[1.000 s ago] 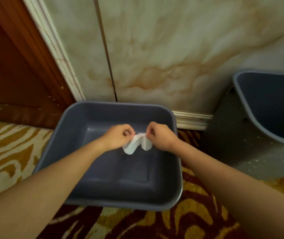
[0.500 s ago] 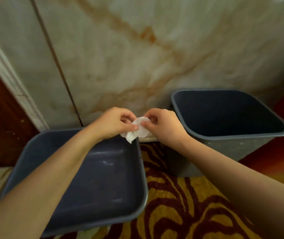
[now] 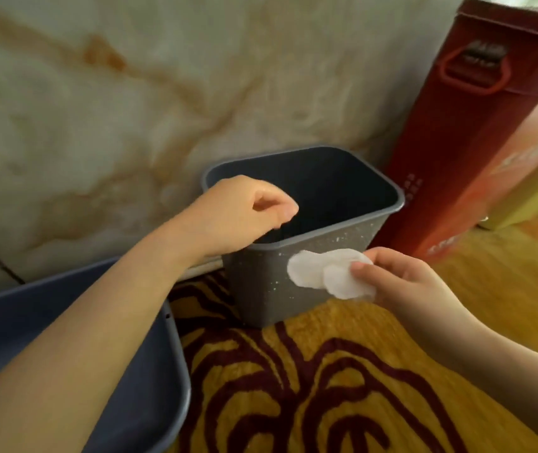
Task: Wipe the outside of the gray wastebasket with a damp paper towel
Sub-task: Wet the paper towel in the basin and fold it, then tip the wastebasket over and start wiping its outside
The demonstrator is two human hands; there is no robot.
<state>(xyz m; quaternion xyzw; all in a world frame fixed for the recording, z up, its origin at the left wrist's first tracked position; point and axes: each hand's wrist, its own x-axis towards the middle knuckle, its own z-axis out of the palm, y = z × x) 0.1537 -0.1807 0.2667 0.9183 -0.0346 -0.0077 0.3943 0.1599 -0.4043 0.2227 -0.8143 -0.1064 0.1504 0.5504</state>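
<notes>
The gray wastebasket [image 3: 261, 282] stands upright on the carpet against the marble wall, its speckled front side facing me. My right hand [image 3: 405, 282] pinches a crumpled white paper towel [image 3: 326, 273] and holds it against the upper front wall of the basket, just under the rim. My left hand [image 3: 241, 214] hovers over the near left rim of the basket, fingers loosely curled with the fingertips together, holding nothing.
A shallow blue-gray plastic basin [image 3: 150, 371] sits on the carpet at lower left, under my left forearm. A tall red box with a handle [image 3: 467, 132] leans against the wall right of the basket. The yellow and maroon patterned carpet [image 3: 326, 387] covers the floor.
The view swung right from the basin to the wastebasket. My left hand let go of the towel and moved over the rim; my right hand carried the towel to the basket's front.
</notes>
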